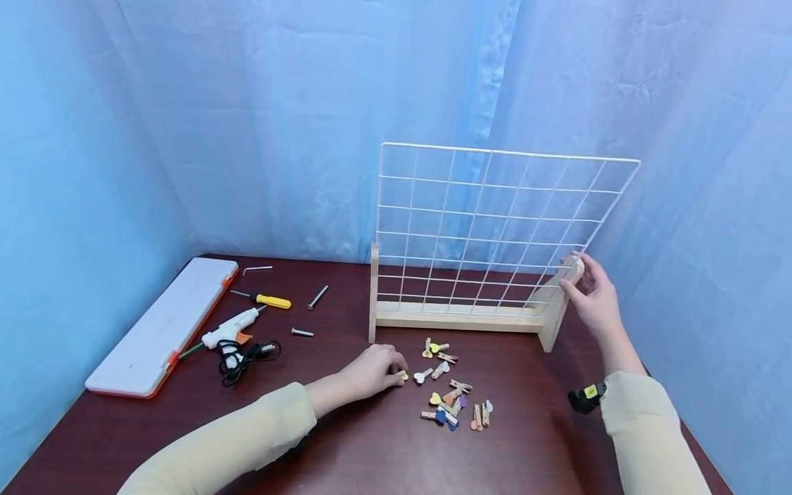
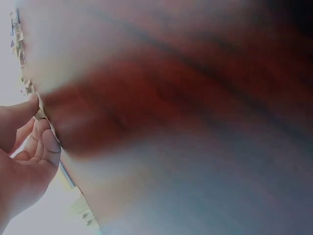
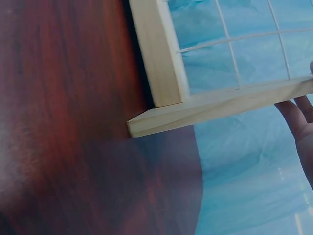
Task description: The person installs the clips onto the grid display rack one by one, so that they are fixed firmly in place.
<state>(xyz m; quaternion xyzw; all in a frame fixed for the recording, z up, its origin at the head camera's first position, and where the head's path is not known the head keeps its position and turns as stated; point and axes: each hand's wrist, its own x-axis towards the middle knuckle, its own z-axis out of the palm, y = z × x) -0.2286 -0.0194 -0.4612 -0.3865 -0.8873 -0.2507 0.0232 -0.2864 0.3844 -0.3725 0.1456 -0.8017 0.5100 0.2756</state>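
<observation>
Grips grid stand (image 1: pixel 458 322) with right hand (image 1: pixel 596 300), pinches clothespin (image 1: pixel 404 375) in front of it with left hand (image 1: pixel 373 371), apparently picking up, likely needing gentle lift.

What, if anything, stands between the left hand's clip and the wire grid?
Nothing visible blocks a raised path from the clip in the left hand to the wire grid; low down, loose clips lie ahead and right, before the wooden base bar.

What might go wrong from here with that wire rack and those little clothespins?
The small clothespin pinched in the left hand might slip. The loose clothespins lie bunched together, so reaching in could scatter some. The right hand holds one wooden side; an uneven pull might tip the wire grid.
</observation>
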